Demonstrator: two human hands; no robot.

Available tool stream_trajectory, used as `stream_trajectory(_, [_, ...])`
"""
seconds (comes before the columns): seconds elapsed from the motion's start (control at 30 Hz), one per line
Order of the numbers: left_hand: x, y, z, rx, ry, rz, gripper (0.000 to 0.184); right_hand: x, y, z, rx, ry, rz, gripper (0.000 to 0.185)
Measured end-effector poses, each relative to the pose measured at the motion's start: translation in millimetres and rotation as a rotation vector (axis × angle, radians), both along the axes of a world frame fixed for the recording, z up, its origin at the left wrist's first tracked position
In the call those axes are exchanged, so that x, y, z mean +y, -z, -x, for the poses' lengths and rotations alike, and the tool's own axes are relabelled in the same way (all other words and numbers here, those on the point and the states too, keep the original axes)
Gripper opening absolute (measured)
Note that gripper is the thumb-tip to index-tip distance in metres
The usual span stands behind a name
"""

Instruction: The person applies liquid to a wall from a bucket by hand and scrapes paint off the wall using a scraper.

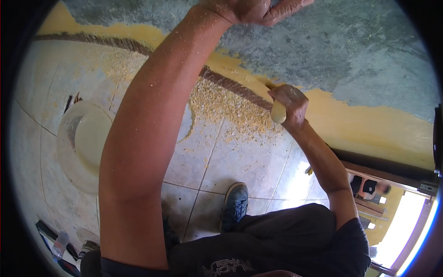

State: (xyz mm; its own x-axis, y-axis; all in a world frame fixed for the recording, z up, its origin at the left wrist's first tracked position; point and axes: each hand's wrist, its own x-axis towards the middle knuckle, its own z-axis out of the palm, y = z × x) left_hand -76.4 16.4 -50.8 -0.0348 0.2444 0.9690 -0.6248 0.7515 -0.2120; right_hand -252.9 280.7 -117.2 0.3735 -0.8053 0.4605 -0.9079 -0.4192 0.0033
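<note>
At the top edge, my left hand (258, 10) lies against the grey, stripped part of the wall (323, 51), its fingers apart and partly cut off by the frame. My right hand (291, 104) is wrapped round the pale handle of a tool (278, 112), close to the yellow paint (355, 120) low on the wall. The tool's working end is mostly hidden behind the hand. Flakes of yellow and white paint (230, 111) are heaped on the floor along the brown baseboard (235, 86), below both hands.
A pale round basin (69, 159) stands on the tiled floor (184, 173) at the left, partly behind my left arm. A plastic bottle (60, 244) is at the lower left. My shoe (236, 203) is below. At the right, a person (369, 187) appears beyond a doorway.
</note>
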Motion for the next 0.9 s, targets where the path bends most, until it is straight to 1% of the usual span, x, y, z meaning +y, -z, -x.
stream_trajectory(0.03, [11.2,-0.7,-0.5,-0.009,0.123,-0.123,0.061,-2.9,-4.4,-5.6,0.04,-0.021,0.07,0.016])
stream_trajectory(0.07, [23.1,1.6,-3.7,-0.019,0.248,-0.262,0.061,-3.9,-7.6,-4.7,0.008,-0.048,0.147,0.018])
stream_trajectory(0.1, [29.6,1.7,-9.6,-0.022,0.247,-0.271,0.061,-3.2,-12.7,-3.1,-0.025,-0.071,0.221,0.02])
stream_trajectory(0.13, [33.8,-2.9,-16.2,-0.086,0.169,-0.311,0.061,-2.6,-31.1,-9.6,-0.029,-0.045,0.17,0.017])
stream_trajectory(0.17, [35.5,-6.1,-20.0,-0.148,0.093,-0.347,0.061,-2.5,-29.3,-8.2,-0.025,-0.043,0.167,0.017])
stream_trajectory(0.23, [28.2,-1.4,-16.2,-0.107,0.124,-0.31,0.06,-7.0,-21.7,-3.9,0.031,-0.133,0.186,0.016])
stream_trajectory(0.3, [27.8,-3.1,-14.0,-0.063,0.168,-0.263,0.06,-12.7,-16.8,-3.1,0.029,-0.131,0.198,0.014])
stream_trajectory(0.37, [33.7,-3.7,-16.7,-0.118,0.088,-0.335,0.059,-12.7,-16.7,-2.1,-0.047,-0.019,0.055,0.013])
stream_trajectory(0.4, [33.9,-2.9,-14.6,-0.091,0.134,-0.339,0.059,-12.7,-15.8,-6.3,0.024,-0.02,0.103,0.014])
stream_trajectory(0.43, [35.3,-3.7,-13.0,-0.091,0.138,-0.334,0.059,-6.7,-17.5,-7.0,0.025,-0.016,0.108,0.014])
stream_trajectory(0.5, [31.5,-3.9,-14.7,-0.087,0.149,-0.291,0.059,-3.5,-19.4,-4.5,0.044,-0.114,0.219,0.017])
stream_trajectory(0.53, [27.7,-1.9,-13.8,-0.091,0.14,-0.296,0.059,-4.6,-20.4,-1.6,-0.051,-0.085,0.196,0.018])
stream_trajectory(0.57, [25.3,-1.0,-9.9,-0.05,0.192,-0.254,0.059,-3.3,-25.5,0.4,-0.018,-0.046,0.161,0.016])
stream_trajectory(0.6, [22.5,-1.7,-6.7,-0.004,0.244,-0.202,0.06,-6.3,-21.4,-0.7,-0.003,-0.092,0.161,0.017])
stream_trajectory(0.63, [24.6,-2.3,-8.2,0.0,0.245,-0.2,0.06,-10.6,-14.4,-0.7,0.016,-0.138,0.161,0.017])
stream_trajectory(0.67, [31.3,-1.3,-12.1,-0.057,0.174,-0.276,0.06,-11.1,-1.3,3.7,-0.062,-0.04,0.012,0.019])
stream_trajectory(0.7, [34.4,-3.6,-15.7,-0.115,0.098,-0.343,0.06,-8.0,30.5,15.2,-0.072,0.011,0.007,0.019])
stream_trajectory(0.77, [30.7,-8.1,-19.0,-0.115,0.104,-0.326,0.059,-10.6,20.8,1.6,-0.013,-0.103,0.094,0.017])
stream_trajectory(0.83, [33.5,-2.7,-14.0,-0.125,0.135,-0.352,0.059,3.5,0.6,-3.9,0.016,-0.095,0.075,0.018])
stream_trajectory(0.9, [25.7,-2.3,-11.6,-0.078,0.207,-0.287,0.059,-2.4,-11.0,-3.6,0.05,-0.111,0.07,0.018])
